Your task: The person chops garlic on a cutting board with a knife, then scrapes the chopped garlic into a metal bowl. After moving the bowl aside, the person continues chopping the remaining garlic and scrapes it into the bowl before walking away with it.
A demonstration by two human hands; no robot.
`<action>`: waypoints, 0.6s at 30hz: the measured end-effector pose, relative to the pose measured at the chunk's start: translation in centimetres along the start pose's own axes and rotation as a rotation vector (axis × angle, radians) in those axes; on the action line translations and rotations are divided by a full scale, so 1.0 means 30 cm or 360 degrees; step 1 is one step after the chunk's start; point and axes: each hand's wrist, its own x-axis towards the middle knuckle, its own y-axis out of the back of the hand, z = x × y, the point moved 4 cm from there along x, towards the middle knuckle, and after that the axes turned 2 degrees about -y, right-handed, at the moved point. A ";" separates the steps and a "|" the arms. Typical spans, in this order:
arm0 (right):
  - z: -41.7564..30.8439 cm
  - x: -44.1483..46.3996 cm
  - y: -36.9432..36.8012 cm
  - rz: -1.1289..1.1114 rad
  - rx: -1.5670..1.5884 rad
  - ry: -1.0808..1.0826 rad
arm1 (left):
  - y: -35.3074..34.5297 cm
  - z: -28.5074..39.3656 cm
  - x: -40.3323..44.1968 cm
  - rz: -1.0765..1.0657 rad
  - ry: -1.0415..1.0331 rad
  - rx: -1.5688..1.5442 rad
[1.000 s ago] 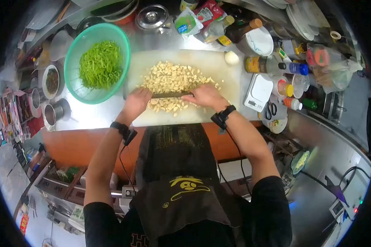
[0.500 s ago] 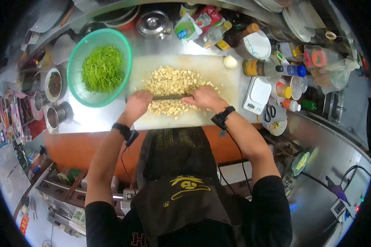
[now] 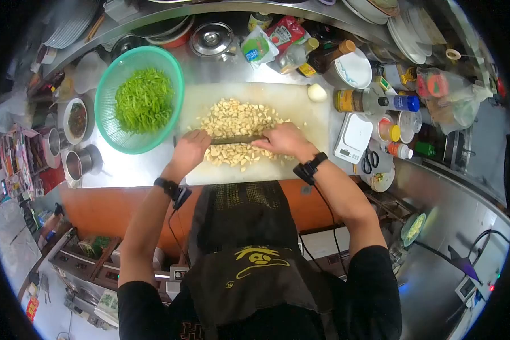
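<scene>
A knife (image 3: 236,139), seen nearly edge-on from above, lies across a pile of pale chopped pieces that look like garlic (image 3: 238,116). My left hand (image 3: 192,146) is closed round its left end. The fingers of my right hand (image 3: 284,139) are closed on the knife's other end, the thumb pointing inward along it. Pieces are spread on both sides of the blade. Under them is a white cutting board (image 3: 306,127). A whole peeled white bulb, perhaps an onion (image 3: 317,93), rests at the board's far right corner.
Left of the board stands a green colander (image 3: 99,107) of shredded green vegetable (image 3: 144,101). To the right are a white scale (image 3: 352,137), black scissors (image 3: 370,161) and several jars and bottles. A lidded metal pot (image 3: 211,38) and sauce packets (image 3: 286,33) line the back.
The whole view has shifted slightly, so the board and colander appear a little lower. Both hands remain on the knife over the pile.
</scene>
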 end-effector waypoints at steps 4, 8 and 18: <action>0.029 0.033 -0.029 -0.0034 -0.0042 -0.0017 | -0.014 -0.027 0.014 -0.0027 0.0017 0.0049; 0.069 0.088 -0.060 -0.0020 -0.0049 0.0004 | -0.049 -0.056 0.042 -0.0017 -0.0001 0.0057; 0.020 0.025 -0.033 -0.0094 -0.0045 -0.0050 | -0.023 -0.026 -0.003 -0.0026 0.0023 -0.0019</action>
